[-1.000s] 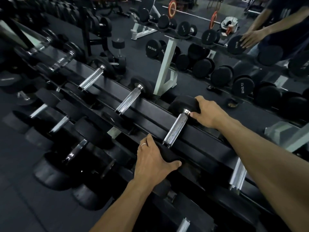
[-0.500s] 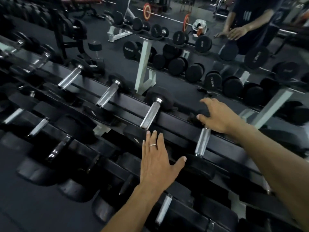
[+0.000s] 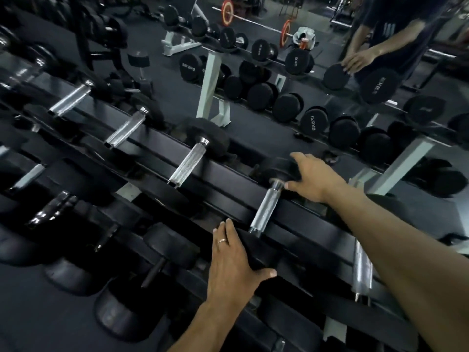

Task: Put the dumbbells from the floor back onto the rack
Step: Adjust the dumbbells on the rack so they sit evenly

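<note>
A dumbbell (image 3: 266, 207) with a knurled chrome handle lies across the top tier of the black rack (image 3: 228, 179), its handle pointing toward the camera and its two black heads at the far and near ends. The right hand (image 3: 313, 179) rests on the far head of this dumbbell: its fingers (image 3: 298, 156) curl over the top of the black head, and the thumb touches the chrome collar just beside the head. The left hand (image 3: 233, 262) is on the near head of the same dumbbell. Its fingers lie spread and bent over the head, the thumb stretches out to the right along the head's lower edge, and there is a ring (image 3: 222, 241) on one finger. So the handle lies between the two hands, and neither hand touches the knurled part.

To the left on the same tier, three more dumbbells lie parallel; the nearest one (image 3: 189, 163) is well apart from the hands. Lower tiers carry bigger dumbbells with dark heads, somewhat blurred. Behind the rack a mirror (image 3: 279, 72) shows the rack's white legs, round black dumbbell heads with weight marks, and a person in a dark shirt (image 3: 388, 29).
</note>
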A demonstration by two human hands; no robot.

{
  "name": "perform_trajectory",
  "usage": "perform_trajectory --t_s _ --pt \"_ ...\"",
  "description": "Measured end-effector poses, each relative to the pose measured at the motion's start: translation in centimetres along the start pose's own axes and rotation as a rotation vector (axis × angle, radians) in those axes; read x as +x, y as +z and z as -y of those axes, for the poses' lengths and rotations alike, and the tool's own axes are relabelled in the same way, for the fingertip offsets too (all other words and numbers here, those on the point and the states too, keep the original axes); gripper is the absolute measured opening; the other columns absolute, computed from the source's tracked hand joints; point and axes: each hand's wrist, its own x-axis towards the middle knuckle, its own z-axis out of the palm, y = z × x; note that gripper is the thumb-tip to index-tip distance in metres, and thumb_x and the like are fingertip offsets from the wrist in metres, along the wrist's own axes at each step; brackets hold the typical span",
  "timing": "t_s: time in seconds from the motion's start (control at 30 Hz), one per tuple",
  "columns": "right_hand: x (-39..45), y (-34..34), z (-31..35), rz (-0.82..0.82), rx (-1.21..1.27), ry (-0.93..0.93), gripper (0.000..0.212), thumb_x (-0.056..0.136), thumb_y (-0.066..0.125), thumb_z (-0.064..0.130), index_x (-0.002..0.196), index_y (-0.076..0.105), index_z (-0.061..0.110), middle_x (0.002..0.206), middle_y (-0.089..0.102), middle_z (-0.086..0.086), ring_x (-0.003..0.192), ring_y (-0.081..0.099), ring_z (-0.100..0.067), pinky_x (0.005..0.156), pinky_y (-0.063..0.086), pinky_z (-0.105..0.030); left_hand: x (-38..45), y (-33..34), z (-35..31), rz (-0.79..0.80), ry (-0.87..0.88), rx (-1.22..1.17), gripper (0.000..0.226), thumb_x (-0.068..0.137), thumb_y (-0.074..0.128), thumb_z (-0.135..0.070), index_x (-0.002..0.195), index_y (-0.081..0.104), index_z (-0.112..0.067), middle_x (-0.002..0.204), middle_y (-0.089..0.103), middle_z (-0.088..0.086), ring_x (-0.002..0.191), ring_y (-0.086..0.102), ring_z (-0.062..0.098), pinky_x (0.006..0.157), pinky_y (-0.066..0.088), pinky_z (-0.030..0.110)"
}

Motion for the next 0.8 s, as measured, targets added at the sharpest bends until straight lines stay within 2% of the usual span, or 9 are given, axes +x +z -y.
perform_trajectory --t_s 0.13,0.3,0.4,0.5,0.67,0.8 --pt "1.1 1.3 -0.9 -0.015 -0.027 -0.064 0.051 0.091 0.065 0.032 0.132 0.040 0.012 0.119 0.060 -0.016 0.105 0.058 -0.036 0.087 0.047 -0.042 0.1 0.6 0.0 -0.016 0.009 -0.032 0.134 0.064 0.083 -0.052 0.152 -0.012 -0.014 0.160 -0.007 -0.002 0.149 -0.005 0.016 0.121 0.013 0.032" --pt "1.4 1.7 -1.2 -0.101 -0.073 -0.130 0.041 0.091 0.064 0.033 0.121 0.044 0.012 0.108 0.064 -0.013 0.097 0.060 -0.037 0.088 0.048 -0.046 0.3 0.2 0.1 -0.008 0.006 -0.054 0.133 0.064 0.084 -0.050 0.152 -0.011 -0.019 0.159 -0.006 -0.008 0.148 0.001 0.015 0.120 0.017 0.030" --pt "1.5 1.8 -1.3 -0.108 -0.051 -0.101 0.040 0.089 0.066 0.034 0.115 0.045 0.013 0.102 0.064 -0.013 0.092 0.060 -0.038 0.084 0.050 -0.048 0.2 0.3 0.0 -0.006 0.009 -0.058 0.133 0.064 0.084 -0.049 0.152 -0.011 -0.020 0.159 -0.006 -0.009 0.148 0.000 0.013 0.119 0.016 0.028" --pt "1.3 1.8 -1.4 -0.119 -0.018 -0.084 0.042 0.088 0.067 0.033 0.118 0.046 0.013 0.103 0.063 -0.014 0.094 0.060 -0.038 0.081 0.051 -0.046 0.2 0.4 -0.1 -0.011 0.013 -0.066 0.132 0.065 0.084 -0.047 0.152 -0.011 -0.020 0.159 -0.007 -0.007 0.148 0.000 0.014 0.116 0.016 0.027" --pt "0.4 1.3 -1.4 -0.102 0.042 -0.079 0.045 0.088 0.068 0.030 0.123 0.045 0.013 0.109 0.063 -0.014 0.097 0.060 -0.035 0.080 0.050 -0.043 -0.1 0.1 -0.8 0.009 -0.018 -0.011 0.133 0.063 0.085 -0.049 0.152 -0.009 -0.018 0.160 -0.004 0.000 0.148 0.004 0.020 0.118 0.022 0.034" --pt "-1.7 0.7 -1.9 -0.105 -0.024 -0.116 0.058 0.089 0.065 0.034 0.137 0.038 0.013 0.125 0.054 -0.013 0.112 0.054 -0.034 0.092 0.048 -0.046 -0.9 -0.2 -1.8 -0.011 -0.029 0.054 0.127 0.069 0.081 -0.049 0.152 -0.008 -0.011 0.162 -0.006 0.010 0.150 -0.006 0.024 0.122 0.015 0.040"
